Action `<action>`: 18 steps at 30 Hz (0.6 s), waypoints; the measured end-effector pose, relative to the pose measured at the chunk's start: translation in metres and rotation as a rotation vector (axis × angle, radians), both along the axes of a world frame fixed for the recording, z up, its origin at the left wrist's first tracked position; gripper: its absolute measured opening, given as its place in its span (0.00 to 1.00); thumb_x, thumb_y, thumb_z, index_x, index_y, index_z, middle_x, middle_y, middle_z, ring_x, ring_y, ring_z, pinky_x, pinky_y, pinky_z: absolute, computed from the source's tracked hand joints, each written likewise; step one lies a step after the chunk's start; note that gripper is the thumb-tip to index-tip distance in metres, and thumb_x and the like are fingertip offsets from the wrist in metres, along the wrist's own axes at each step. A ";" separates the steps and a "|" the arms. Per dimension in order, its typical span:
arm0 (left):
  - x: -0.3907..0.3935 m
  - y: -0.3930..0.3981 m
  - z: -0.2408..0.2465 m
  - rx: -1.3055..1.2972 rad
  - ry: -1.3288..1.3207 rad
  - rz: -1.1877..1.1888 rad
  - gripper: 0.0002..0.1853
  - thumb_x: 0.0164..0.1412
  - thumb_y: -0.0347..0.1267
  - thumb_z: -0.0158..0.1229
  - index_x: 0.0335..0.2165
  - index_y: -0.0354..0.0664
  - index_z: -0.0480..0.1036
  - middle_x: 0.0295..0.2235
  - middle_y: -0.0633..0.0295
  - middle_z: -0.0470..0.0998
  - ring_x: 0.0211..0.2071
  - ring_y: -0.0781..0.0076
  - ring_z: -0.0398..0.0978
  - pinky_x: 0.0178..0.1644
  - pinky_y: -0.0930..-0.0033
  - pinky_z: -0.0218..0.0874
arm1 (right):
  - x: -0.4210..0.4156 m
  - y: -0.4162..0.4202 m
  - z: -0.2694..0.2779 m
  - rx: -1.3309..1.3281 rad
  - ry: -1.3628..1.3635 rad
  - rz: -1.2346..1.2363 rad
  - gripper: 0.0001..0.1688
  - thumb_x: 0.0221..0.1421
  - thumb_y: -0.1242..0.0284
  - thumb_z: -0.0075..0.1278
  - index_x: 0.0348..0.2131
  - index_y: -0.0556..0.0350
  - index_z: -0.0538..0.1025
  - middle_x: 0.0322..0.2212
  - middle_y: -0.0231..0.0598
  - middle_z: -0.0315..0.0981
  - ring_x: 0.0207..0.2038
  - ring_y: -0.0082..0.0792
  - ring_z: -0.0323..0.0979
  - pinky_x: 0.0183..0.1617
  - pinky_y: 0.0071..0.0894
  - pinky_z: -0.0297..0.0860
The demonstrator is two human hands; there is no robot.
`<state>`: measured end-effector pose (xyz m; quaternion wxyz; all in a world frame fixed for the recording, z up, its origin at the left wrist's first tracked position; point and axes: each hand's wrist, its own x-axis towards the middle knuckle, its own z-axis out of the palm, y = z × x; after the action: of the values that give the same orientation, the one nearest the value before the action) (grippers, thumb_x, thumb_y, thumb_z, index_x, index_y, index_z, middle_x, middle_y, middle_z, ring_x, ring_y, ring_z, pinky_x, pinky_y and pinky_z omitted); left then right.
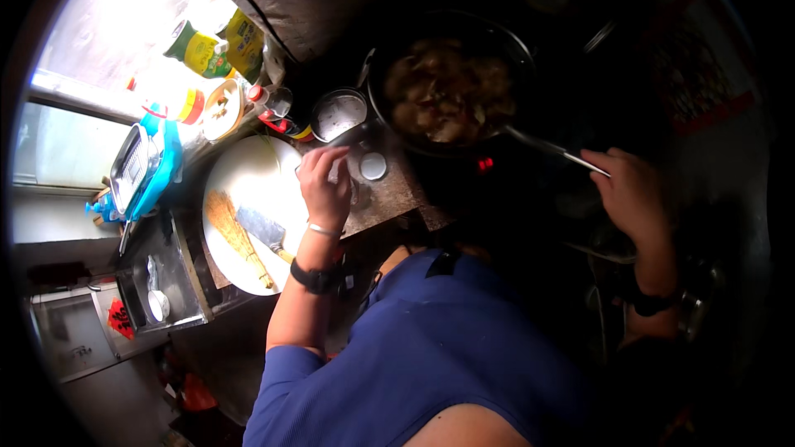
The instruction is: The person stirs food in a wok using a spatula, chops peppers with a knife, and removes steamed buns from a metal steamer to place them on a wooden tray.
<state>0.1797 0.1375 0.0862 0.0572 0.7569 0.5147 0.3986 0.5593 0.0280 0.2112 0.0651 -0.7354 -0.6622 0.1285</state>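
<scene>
My right hand (627, 192) grips the metal handle of a cooking utensil (546, 144), whose far end reaches into a dark wok (372, 84). Browned pieces of food (447, 93) lie in the wok; they look blurred. My left hand (326, 189) is raised, fingers curled, beside the wok's lower left side and near what looks like its dark handle (351, 135). Whether it holds anything is unclear. A cleaver (261, 226) and a small straw brush (233, 230) rest on a round white board (248, 167) left of that hand.
A small pan (340, 113) and a round white lid (372, 166) sit between board and wok. Bottles (276, 99), an oval dish (222, 110) and a blue basin (163, 167) stand by the window. A sink (180, 279) with a white ladle or bowl (158, 305) is lower left.
</scene>
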 end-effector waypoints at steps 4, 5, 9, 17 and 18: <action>-0.071 -0.037 0.011 -0.084 0.004 0.142 0.08 0.45 0.21 0.54 0.28 0.41 0.74 0.26 0.57 0.72 0.31 0.59 0.70 0.37 0.66 0.59 | -0.025 0.016 -0.041 0.068 -0.041 -0.028 0.17 0.51 0.74 0.49 0.44 0.47 0.73 0.25 0.36 0.70 0.28 0.34 0.70 0.32 0.31 0.67; -0.093 -0.046 0.011 -0.129 -0.008 0.176 0.08 0.45 0.20 0.54 0.28 0.40 0.74 0.26 0.57 0.72 0.30 0.59 0.70 0.36 0.66 0.60 | -0.033 0.021 -0.045 0.082 -0.017 -0.043 0.17 0.52 0.74 0.49 0.44 0.47 0.73 0.25 0.36 0.70 0.28 0.35 0.70 0.32 0.32 0.67; -0.143 -0.085 0.004 -0.158 0.043 0.268 0.09 0.44 0.19 0.53 0.28 0.37 0.73 0.26 0.57 0.72 0.29 0.59 0.70 0.35 0.65 0.60 | -0.053 0.028 -0.061 0.134 0.134 -0.111 0.18 0.54 0.73 0.47 0.46 0.50 0.72 0.29 0.38 0.72 0.29 0.33 0.71 0.34 0.30 0.68; -0.187 -0.128 -0.018 -0.262 0.016 0.388 0.04 0.49 0.25 0.58 0.28 0.38 0.76 0.24 0.56 0.76 0.27 0.60 0.73 0.35 0.66 0.62 | -0.038 0.001 -0.096 0.243 0.456 -0.338 0.19 0.58 0.70 0.43 0.48 0.52 0.70 0.23 0.35 0.71 0.24 0.22 0.66 0.29 0.22 0.64; -0.191 -0.132 -0.024 -0.261 0.008 0.402 0.04 0.49 0.26 0.59 0.27 0.38 0.76 0.23 0.56 0.76 0.27 0.60 0.73 0.34 0.66 0.62 | -0.038 0.003 -0.096 0.240 0.403 -0.382 0.19 0.58 0.69 0.42 0.48 0.52 0.70 0.22 0.35 0.71 0.24 0.23 0.67 0.29 0.22 0.64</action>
<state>-0.0113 0.0057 0.0622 0.0719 0.6271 0.7023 0.3292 0.5209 0.0314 0.1151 0.3046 -0.7934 -0.4959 0.1784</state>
